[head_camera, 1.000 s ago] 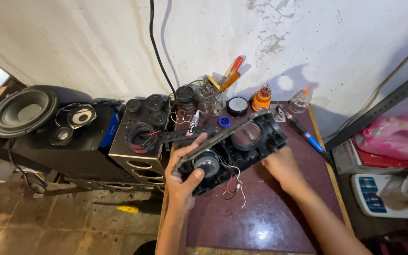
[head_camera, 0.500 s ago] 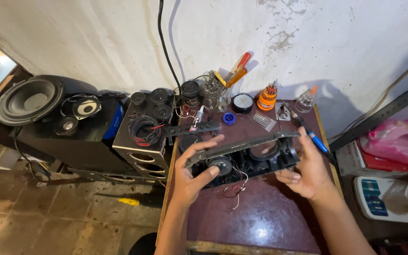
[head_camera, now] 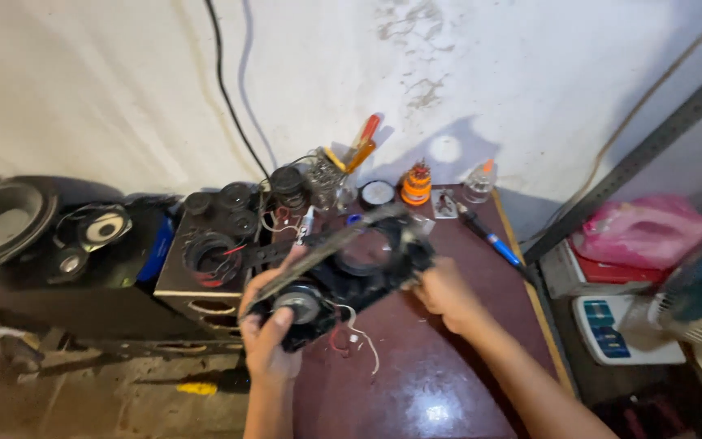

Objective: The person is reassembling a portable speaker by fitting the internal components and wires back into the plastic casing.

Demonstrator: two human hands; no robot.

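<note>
Both hands, left hand (head_camera: 268, 341) and right hand (head_camera: 446, 294), are gripping the speaker housing (head_camera: 343, 272); dangling wires (head_camera: 351, 335) at 6 o'clock risk snagging.

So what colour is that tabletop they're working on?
Dark reddish-brown and glossy; the table shows best in the head view.

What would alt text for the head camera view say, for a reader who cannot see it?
Two bare hands, left and right, hold a black speaker housing with loose wires tilted above a dark red table. Behind it, by a white wall, stand screwdrivers, a small bottle and an open speaker box.
</note>
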